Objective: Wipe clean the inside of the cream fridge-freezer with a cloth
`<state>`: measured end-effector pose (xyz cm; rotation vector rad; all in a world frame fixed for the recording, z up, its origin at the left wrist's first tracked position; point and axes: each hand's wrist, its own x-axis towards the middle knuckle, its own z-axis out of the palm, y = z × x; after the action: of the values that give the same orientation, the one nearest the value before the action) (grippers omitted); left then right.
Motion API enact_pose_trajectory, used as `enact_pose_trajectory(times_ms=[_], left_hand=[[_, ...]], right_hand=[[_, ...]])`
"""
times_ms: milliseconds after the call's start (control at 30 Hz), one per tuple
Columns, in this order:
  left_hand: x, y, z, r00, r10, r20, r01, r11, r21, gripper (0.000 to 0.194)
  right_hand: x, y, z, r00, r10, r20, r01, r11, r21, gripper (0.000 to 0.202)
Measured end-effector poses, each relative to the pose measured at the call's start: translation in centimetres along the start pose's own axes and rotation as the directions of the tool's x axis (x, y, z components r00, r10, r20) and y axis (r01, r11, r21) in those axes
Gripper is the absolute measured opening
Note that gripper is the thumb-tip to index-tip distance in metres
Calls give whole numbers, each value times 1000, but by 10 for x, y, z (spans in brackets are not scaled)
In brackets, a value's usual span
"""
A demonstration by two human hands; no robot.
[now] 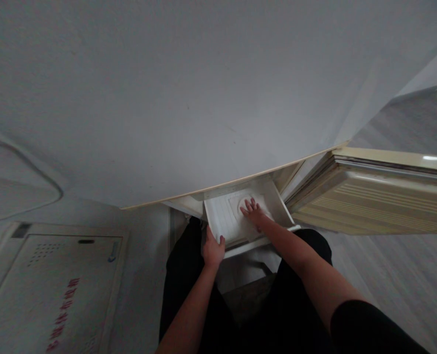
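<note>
"Below the broad white cabinet (218,98), beside the open ribbed door (381,201), look for the drawer (221,216). Pulled out, white, near the knees (317,242)."

"And inside it?"

"Near the middle of the floor, a white patch (242,201), perhaps a cloth, partly covered by the right hand (253,214). Too pale against the drawer to be sure."

"How best to handle this step, then?"

"Steady first. Brace the drawer at its front left corner with the left hand (213,249), so as to limit any rocking or sliding. Then press through the flat of the right fingers, evenly, not with the tips alone. Go lightly near the walls, so as not to knock the knuckles."

"Any risk?"

"With too hard a push, probably of tipping the front lip (246,247) downward. Better to match the pressing on the right with a firm lift on the left."

"Now for the fingers: how far open on the right?"

"Fanned moderately, nearly straight, with gaps between them, laid down on the white patch. No pinch visible. Hard to judge from above whether touching with the palm too."

"And on the left?"

"Bent around the corner, with the thumb over the rim and the rest down outside the wall, mostly out of sight. Apparently pinching the drawer's edge; impossible to tell how tightly."
</note>
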<state>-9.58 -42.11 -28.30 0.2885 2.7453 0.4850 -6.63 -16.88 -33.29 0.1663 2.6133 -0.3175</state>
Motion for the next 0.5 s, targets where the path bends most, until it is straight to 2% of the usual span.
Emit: enact_pose_trajectory(times_ms=[100, 233, 367, 500], left_hand=[[1, -1, 1, 1000, 11, -8, -11, 1000, -8, 76], [1, -2, 2, 1000, 15, -9, -15, 1000, -15, 76], [1, -1, 1, 1000, 15, -1, -15, 999, -29, 75], [2, -1, 1, 1000, 10, -8, -10, 999, -37, 73]], right_hand=[[6, -18, 4, 997, -66, -30, 67, 997, 43, 132], [11, -51, 7, 990, -143, -4, 143, 985, 96, 90], [9, -99, 16, 971, -240, -8, 237, 952, 195, 67], [7, -141, 24, 979, -206, 1, 198, 944, 262, 60]])
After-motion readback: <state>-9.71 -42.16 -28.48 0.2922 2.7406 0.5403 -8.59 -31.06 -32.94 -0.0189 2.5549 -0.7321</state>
